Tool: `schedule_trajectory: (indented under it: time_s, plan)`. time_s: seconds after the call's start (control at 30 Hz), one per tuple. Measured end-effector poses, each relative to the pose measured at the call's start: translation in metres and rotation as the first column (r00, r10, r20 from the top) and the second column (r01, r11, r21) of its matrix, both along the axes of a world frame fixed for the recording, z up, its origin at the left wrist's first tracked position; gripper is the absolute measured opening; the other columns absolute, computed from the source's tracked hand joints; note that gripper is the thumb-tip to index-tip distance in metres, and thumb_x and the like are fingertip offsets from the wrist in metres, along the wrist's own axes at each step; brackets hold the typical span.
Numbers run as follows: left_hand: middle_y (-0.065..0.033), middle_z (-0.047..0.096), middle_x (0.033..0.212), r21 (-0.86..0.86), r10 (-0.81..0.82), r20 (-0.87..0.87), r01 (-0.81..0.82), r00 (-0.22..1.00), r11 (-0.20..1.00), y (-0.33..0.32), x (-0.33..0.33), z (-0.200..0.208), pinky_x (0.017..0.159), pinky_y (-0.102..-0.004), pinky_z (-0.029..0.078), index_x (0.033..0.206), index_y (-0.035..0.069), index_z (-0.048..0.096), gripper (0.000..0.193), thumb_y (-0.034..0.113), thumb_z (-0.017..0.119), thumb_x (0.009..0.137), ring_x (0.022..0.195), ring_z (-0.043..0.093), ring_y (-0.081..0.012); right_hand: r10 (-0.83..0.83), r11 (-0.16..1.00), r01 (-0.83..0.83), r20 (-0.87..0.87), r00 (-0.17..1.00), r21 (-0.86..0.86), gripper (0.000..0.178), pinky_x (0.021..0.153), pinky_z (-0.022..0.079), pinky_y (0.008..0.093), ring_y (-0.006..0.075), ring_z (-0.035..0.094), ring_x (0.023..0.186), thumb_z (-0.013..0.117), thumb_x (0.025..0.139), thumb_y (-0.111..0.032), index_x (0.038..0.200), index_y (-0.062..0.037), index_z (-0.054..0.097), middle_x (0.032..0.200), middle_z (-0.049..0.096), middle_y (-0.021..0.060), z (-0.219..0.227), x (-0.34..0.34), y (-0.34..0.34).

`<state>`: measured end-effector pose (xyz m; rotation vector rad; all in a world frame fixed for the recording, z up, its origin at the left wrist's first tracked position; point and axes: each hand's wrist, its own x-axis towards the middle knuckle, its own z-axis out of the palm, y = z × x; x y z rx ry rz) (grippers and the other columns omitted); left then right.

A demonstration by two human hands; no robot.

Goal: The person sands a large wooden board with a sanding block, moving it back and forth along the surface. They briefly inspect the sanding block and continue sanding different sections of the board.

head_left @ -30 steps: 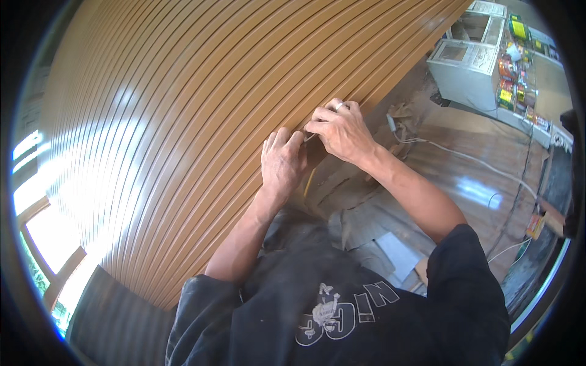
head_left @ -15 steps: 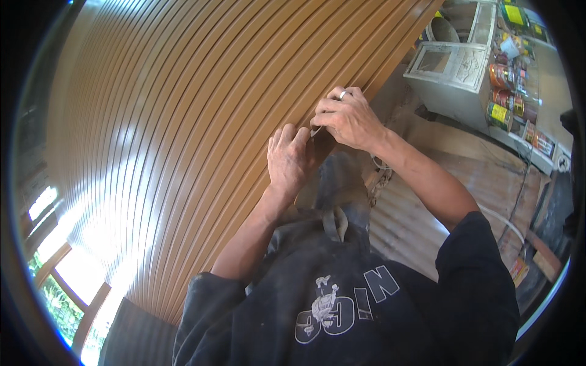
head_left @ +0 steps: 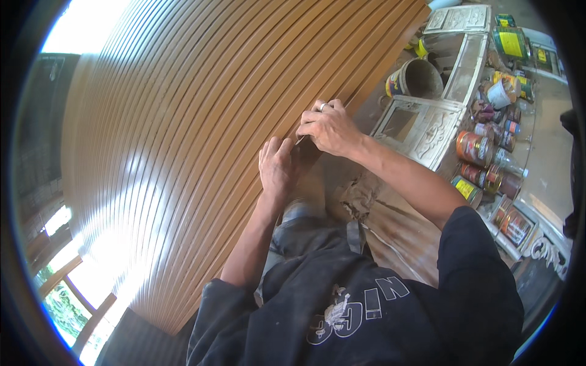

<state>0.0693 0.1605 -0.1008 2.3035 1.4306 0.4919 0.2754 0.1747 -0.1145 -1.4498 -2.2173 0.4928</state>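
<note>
A large glossy brown slatted panel [head_left: 201, 116] stretches from the upper right down to the lower left. At its near edge, my left hand [head_left: 276, 166] has its fingers curled and closed, with what lies under them hidden. Close beside it on the right, my right hand [head_left: 329, 129], with a ring on one finger, is bent over the same edge with its fingers pinched together. Between the two hands shows a thin pale strip [head_left: 300, 139] at the right fingertips; its full shape is hidden. The fingertips of both hands are close to the slats.
Several paint cans [head_left: 475, 148] and bottles crowd a surface on the right. Nearer stand a pale carved frame [head_left: 421, 125] and a bucket [head_left: 421, 79] lying tipped. Crumpled brown paper [head_left: 360, 194] lies on the floor. Bright window openings [head_left: 67, 305] are at the lower left.
My view has shifted, bringing more of the cans, the bucket and the frame into sight. Both hands stay close together at the panel edge, the right one still pinching.
</note>
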Motion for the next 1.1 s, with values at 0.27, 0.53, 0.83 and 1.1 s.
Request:
schedule_trajectory:
  time_s: [0.27,0.53,0.83,1.1]
  plan:
    - [-0.0116,0.062,0.092,-0.073,-0.027,-0.053,0.023,0.998,0.997,0.052,0.102,0.002,0.081,-0.0466,0.049,0.088,0.008,0.065,0.017,0.013,0.079,0.078,0.093,0.064,-0.0349,0.028,0.991,-0.028,0.002,1.0,-0.134,0.022,0.089,0.044,0.0478,0.0237,0.066,0.104,0.066,0.087,-0.013,0.093,-0.0254,0.084,0.098,0.07,-0.0041,-0.008,0.101,0.049]
    - [-0.0107,0.064,0.097,-0.07,-0.051,0.008,0.052,0.999,0.996,0.099,0.202,-0.005,0.086,-0.0464,0.049,0.108,0.013,0.075,0.038,0.029,0.084,0.075,0.099,0.065,-0.0329,0.003,0.998,0.0,0.044,0.999,-0.071,0.024,0.09,0.044,0.0466,0.0205,0.065,0.106,0.066,0.085,-0.011,0.093,-0.0251,0.083,0.099,0.071,-0.0061,-0.014,0.207,0.096]
    - [-0.0109,0.065,0.104,-0.09,-0.04,0.054,0.045,0.998,0.995,0.164,0.345,-0.014,0.094,-0.046,0.048,0.106,0.011,0.074,0.036,0.033,0.081,0.079,0.109,0.063,-0.0322,0.05,0.99,-0.031,0.131,0.99,-0.139,0.031,0.092,0.047,0.0472,0.023,0.065,0.106,0.067,0.079,-0.005,0.098,-0.0249,0.082,0.1,0.071,-0.0055,0.006,0.347,0.165]
    - [-0.0111,0.066,0.105,-0.015,0.111,0.132,-0.11,0.985,0.994,0.157,0.31,0.013,0.096,-0.0434,0.048,0.105,0.015,0.076,0.025,0.022,0.076,0.081,0.112,0.063,-0.0311,0.171,0.981,-0.15,0.192,0.966,-0.123,0.019,0.084,0.049,0.0442,0.0262,0.065,0.097,0.073,0.082,-0.006,0.096,-0.0166,0.081,0.096,0.072,-0.0015,0.059,0.295,0.178]
